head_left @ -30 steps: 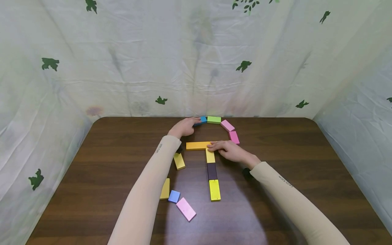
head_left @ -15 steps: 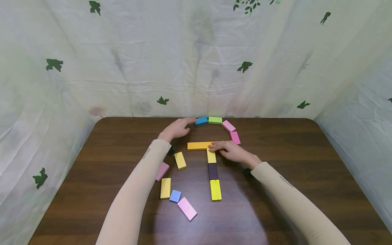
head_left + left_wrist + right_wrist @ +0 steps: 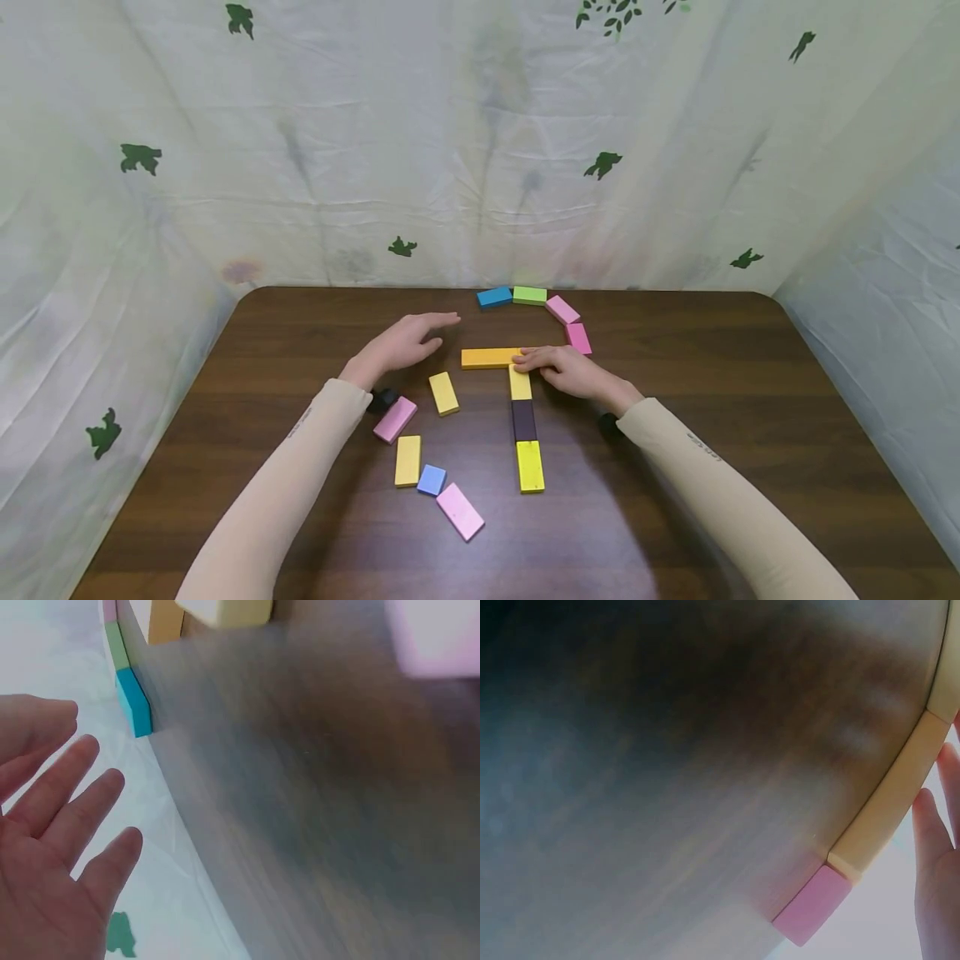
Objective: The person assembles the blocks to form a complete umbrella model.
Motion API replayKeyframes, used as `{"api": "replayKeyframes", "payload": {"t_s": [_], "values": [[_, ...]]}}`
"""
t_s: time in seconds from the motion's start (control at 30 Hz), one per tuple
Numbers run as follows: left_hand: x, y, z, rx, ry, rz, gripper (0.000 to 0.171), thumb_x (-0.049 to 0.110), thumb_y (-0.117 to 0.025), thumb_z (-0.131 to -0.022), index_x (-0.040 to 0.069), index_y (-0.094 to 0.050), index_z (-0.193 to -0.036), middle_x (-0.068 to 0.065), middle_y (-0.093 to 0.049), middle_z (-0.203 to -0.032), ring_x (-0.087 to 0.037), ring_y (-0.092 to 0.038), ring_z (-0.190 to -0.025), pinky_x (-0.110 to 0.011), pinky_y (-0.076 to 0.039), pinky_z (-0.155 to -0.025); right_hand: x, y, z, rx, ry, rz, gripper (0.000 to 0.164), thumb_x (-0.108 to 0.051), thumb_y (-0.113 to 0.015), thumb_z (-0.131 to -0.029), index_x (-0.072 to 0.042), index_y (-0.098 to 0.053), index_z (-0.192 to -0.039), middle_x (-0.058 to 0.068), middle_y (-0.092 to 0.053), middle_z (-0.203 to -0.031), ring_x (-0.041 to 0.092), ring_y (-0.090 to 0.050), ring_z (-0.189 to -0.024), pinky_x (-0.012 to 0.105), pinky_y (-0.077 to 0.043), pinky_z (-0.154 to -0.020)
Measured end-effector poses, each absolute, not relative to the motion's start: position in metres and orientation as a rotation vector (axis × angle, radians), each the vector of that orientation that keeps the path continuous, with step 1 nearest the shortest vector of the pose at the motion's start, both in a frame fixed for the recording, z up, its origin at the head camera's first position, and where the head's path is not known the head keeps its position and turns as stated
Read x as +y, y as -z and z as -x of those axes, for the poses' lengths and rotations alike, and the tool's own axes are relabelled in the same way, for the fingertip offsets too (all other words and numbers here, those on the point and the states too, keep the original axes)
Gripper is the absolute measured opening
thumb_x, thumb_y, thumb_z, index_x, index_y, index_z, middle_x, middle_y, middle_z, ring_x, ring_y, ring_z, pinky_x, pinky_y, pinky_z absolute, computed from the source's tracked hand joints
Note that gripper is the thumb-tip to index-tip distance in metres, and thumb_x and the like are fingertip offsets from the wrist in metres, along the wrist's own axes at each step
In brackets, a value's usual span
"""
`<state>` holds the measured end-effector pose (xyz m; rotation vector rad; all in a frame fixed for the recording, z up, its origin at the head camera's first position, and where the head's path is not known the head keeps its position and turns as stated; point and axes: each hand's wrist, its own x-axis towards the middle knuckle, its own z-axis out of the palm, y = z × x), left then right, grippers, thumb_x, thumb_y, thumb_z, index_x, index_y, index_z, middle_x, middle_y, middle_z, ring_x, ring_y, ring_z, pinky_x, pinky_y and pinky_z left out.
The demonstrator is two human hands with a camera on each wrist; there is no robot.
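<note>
The left hand (image 3: 401, 343), withdrawn from the blue rectangular block (image 3: 494, 297) at the brown desk (image 3: 712, 358) edge, hovers empty, fingers extended; the right hand (image 3: 568, 372) still rests, fingers relaxed, on orange bars (image 3: 489, 359).

Two hands (image 3: 405, 342) (image 3: 566, 371), at least thirteen blocks (image 3: 524, 420)

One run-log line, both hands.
left hand: empty, apart from dark-blue rectangular block | right hand: at far end of light-yellow rectangular block adjoining black rectangular block
</note>
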<state>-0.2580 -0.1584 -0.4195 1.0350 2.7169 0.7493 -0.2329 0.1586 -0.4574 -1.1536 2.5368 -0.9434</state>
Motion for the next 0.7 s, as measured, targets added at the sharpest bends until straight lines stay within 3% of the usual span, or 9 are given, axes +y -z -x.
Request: {"api": "replayKeyframes", "payload": {"t_s": [0.7], "values": [[-0.172, 0.421, 0.197, 2.645, -0.721, -1.071, 0.044, 0.015, -0.064, -0.092, 0.002, -0.055, -0.133, -0.012, -0.049, -0.14, -0.028, -0.046, -0.128, -0.044, -0.037, -0.102, 0.159, 0.457, 0.232, 2.532, 0.964, 1.15, 0.041, 0.011, -0.045, -0.09, -0.002, -0.064, -0.125, 0.007, -0.059, -0.13, 0.025, -0.044, -0.13, 0.042, -0.035, -0.104]]}}
